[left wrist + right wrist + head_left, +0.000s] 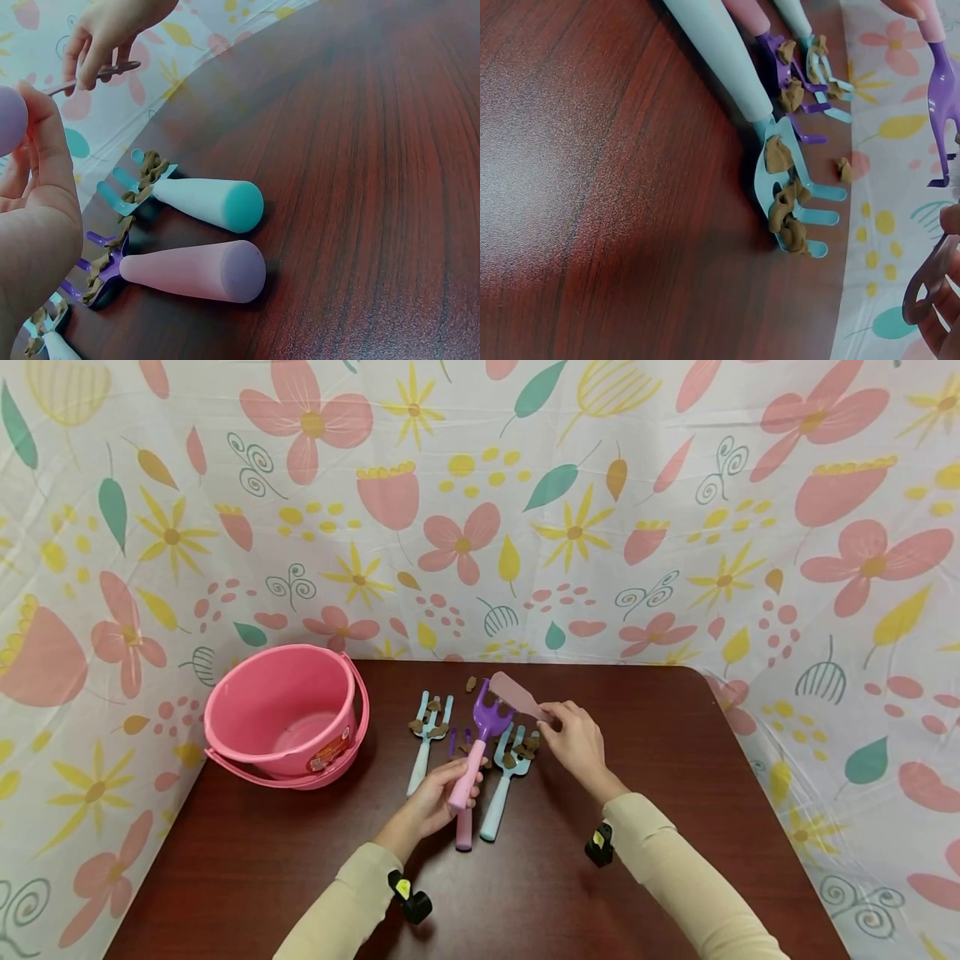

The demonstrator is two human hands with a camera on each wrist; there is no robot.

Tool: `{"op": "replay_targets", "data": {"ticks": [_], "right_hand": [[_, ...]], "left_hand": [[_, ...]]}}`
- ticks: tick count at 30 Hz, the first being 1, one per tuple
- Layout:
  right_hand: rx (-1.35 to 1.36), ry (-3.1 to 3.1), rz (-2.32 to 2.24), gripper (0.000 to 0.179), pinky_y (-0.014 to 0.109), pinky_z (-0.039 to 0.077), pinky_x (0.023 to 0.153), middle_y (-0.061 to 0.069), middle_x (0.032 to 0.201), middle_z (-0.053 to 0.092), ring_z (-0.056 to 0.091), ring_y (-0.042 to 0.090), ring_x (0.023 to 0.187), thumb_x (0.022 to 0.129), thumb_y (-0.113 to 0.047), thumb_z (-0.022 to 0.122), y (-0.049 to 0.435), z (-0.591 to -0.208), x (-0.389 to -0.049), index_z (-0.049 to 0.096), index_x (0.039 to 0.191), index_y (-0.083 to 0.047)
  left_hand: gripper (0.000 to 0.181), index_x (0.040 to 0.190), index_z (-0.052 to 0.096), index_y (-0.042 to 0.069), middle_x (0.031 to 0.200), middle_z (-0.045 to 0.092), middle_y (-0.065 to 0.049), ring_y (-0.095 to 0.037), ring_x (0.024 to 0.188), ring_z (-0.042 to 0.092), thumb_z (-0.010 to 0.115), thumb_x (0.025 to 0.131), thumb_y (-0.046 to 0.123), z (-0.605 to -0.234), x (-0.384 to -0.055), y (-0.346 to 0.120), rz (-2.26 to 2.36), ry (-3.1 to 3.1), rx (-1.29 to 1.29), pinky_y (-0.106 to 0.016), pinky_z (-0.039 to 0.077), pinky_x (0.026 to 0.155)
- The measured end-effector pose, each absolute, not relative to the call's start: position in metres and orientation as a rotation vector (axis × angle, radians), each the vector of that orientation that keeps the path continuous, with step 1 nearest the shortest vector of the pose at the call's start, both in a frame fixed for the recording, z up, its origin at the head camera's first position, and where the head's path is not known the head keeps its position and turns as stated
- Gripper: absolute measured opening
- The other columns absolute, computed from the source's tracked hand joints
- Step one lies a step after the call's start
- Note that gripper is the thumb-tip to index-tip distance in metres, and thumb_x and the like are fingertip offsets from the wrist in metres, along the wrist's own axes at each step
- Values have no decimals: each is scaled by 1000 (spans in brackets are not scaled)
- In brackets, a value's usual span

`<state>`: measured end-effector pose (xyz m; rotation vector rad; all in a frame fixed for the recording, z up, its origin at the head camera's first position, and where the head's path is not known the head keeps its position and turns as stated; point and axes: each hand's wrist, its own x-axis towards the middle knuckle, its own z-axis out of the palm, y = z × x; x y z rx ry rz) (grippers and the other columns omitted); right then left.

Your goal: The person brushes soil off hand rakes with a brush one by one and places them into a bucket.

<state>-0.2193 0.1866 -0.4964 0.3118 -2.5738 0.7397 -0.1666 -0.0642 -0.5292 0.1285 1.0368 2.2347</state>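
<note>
In the head view my left hand (433,800) grips the pink handle of a purple toy garden fork (491,720), its tines raised and pointing away. My right hand (577,745) pinches a dull-pink plastic scraper (516,695), whose flat blade overlaps those tines. Below them on the table lie a light-blue fork (495,814), a pink-handled purple fork (464,833) partly hidden under my left hand, and another light-blue fork (418,768). Brown clay-like clumps (786,206) cling to the tines of these forks, seen closely in the right wrist view.
A pink bucket (281,681) stands at the left of the dark wooden table (652,718), its handle hanging down in front. One loose brown clump (471,683) lies near the back edge. Flower-printed cloth (465,468) rises behind the table.
</note>
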Motion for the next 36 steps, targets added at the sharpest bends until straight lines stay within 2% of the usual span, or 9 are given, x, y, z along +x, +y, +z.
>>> {"op": "replay_targets", "data": {"ticks": [3,5,12,18,20,27,30,36], "right_hand": [[292,-2574,726,27,34,42,56,2,87,62,53,19,70,79,-19,72,186,-496,-219,68,105,-15],[276,-2568,713,26,35,42,56,2,87,62,53,19,70,79,-19,72,185,-495,-219,68,105,-15],[192,-2543,699,25,39,45,58,5,85,63,57,22,68,78,-18,72,184,-492,-219,69,103,-15],[188,-2549,721,26,39,46,60,5,87,64,58,22,71,79,-20,72,188,-493,-218,69,104,-15],[204,-2532,734,26,38,45,59,5,86,63,57,21,71,79,-19,71,189,-494,-217,69,104,-14],[359,-2477,807,26,36,45,60,1,88,63,56,16,75,79,-15,71,187,-496,-209,68,105,-14],[425,-2484,821,28,34,45,60,0,89,63,56,14,76,77,-13,72,184,-498,-206,68,105,-15],[559,-2527,810,29,30,43,58,-1,89,63,53,13,72,77,-13,73,179,-498,-202,68,105,-15]], "left_hand": [[51,140,20,-9,88,57,2,-7,67,55,33,99,19,-529,-167,-64,2228,1049,133,-18,45,59],[53,141,18,-9,88,57,2,-7,67,55,33,99,19,-529,-168,-64,2223,1057,137,-18,45,59],[32,126,47,5,91,57,-1,-10,70,54,36,99,19,-532,-168,-63,2200,1074,141,-20,46,61],[30,122,51,7,91,59,0,-10,70,55,35,99,19,-533,-167,-63,2202,1069,152,-20,47,61],[32,125,48,6,91,58,0,-10,69,56,35,99,19,-533,-167,-64,2207,1072,146,-20,46,61],[48,139,24,-7,89,58,0,-9,66,55,34,99,19,-531,-169,-66,2222,1082,85,-20,46,59],[51,140,22,-8,89,59,-1,-8,65,56,36,99,20,-532,-171,-67,2225,1081,77,-20,46,59],[50,138,27,-7,87,59,0,-9,66,55,38,99,22,-532,-172,-68,2236,1083,74,-19,47,59]]}}
